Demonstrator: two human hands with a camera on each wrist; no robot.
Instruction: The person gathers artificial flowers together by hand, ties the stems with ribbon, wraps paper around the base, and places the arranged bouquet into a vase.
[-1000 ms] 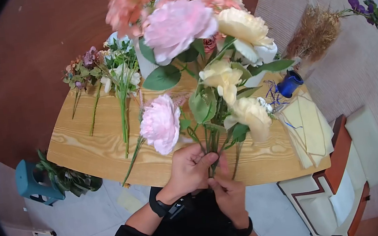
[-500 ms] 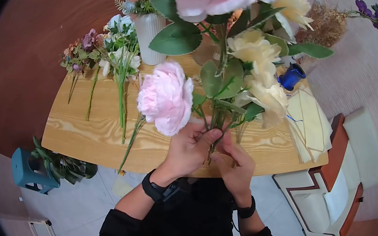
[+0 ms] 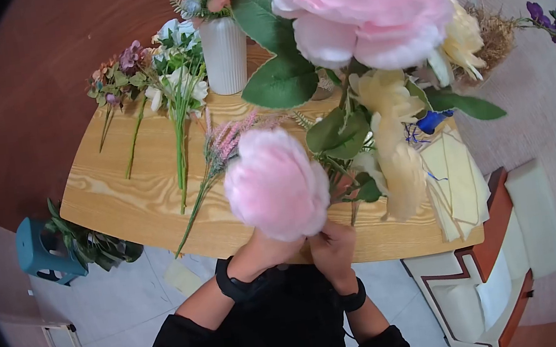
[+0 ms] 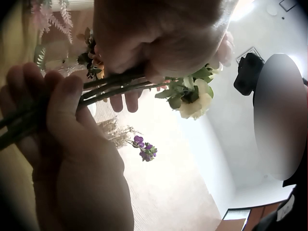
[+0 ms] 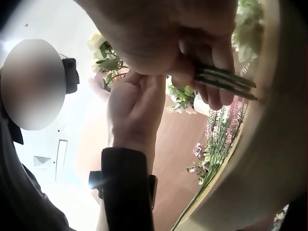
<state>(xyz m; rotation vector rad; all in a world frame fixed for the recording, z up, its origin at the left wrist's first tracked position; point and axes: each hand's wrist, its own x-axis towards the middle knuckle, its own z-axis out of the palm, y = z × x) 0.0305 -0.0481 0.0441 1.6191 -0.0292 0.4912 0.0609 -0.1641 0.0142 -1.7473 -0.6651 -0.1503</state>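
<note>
My left hand grips a bunch of artificial flower stems in the left wrist view; a pink peony partly covers that hand in the head view. Lower down, my right hand holds the stems' ends between thumb and fingers, and the cut tips poke out past its fingers in the right wrist view. Above the hands, the bunch spreads into a large pink peony, cream flowers and broad green leaves. It leans to the right, close to the head camera.
Flower stems and a pink sprig lie along the left of the wooden table. Behind stands a white ribbed vase with flowers. Pale wrapping sheets and a blue ribbon spool are at the right.
The bunch has shifted right and closer to the head camera. The lower pink peony has swung right and down, across the left hand. Both hands stay on the stems.
</note>
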